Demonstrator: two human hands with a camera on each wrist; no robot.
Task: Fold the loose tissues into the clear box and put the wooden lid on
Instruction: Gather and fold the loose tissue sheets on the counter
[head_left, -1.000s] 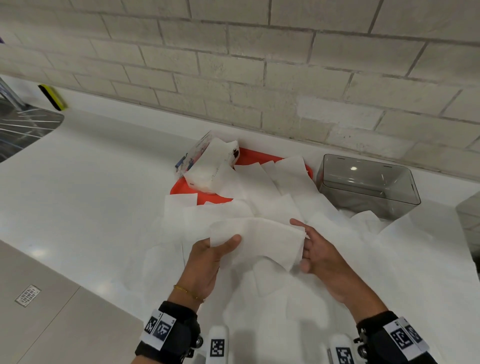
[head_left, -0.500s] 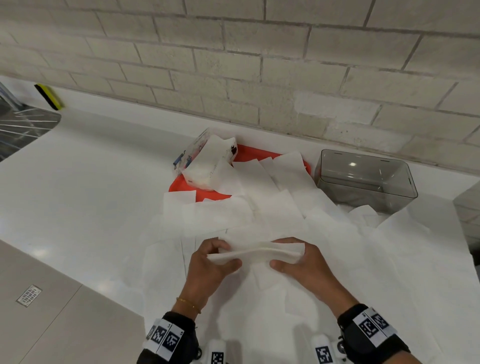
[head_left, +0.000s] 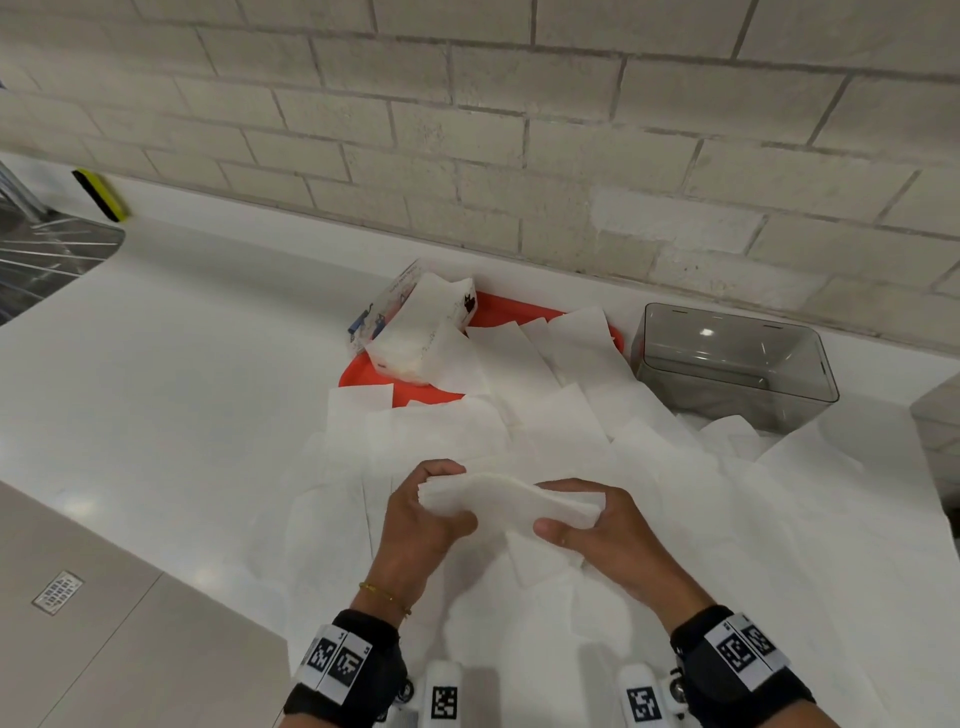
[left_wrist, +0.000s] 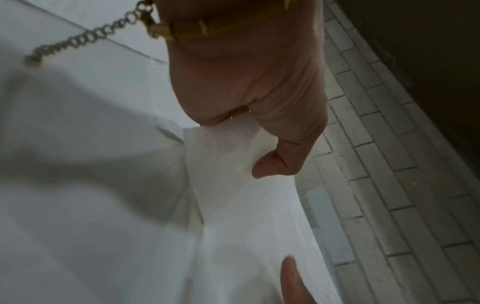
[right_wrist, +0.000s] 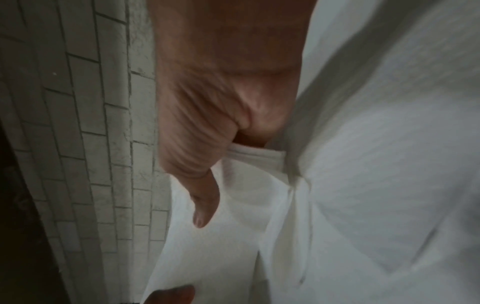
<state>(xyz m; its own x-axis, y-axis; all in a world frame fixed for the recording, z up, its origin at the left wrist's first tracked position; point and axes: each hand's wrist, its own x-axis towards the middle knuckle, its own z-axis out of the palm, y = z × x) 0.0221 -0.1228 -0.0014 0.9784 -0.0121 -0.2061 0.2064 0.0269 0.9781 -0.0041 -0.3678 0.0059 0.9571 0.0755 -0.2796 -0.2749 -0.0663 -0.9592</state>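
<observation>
I have the folded tissue (head_left: 511, 496) pinched at each end, left hand (head_left: 423, 525) and right hand (head_left: 608, 535) curled round it above the loose sheets (head_left: 519, 431). I'd keep the edges aligned and carry it flat to the clear box (head_left: 732, 364), empty at the brick wall (head_left: 519, 130) on the white counter (head_left: 182, 374); I see no wooden lid.

My left hand (head_left: 421, 519) and my right hand (head_left: 597, 525) now closer together than a second ago, the tissue (head_left: 511, 499) no more spread open, now folded flat, pinched at both ends by me
</observation>
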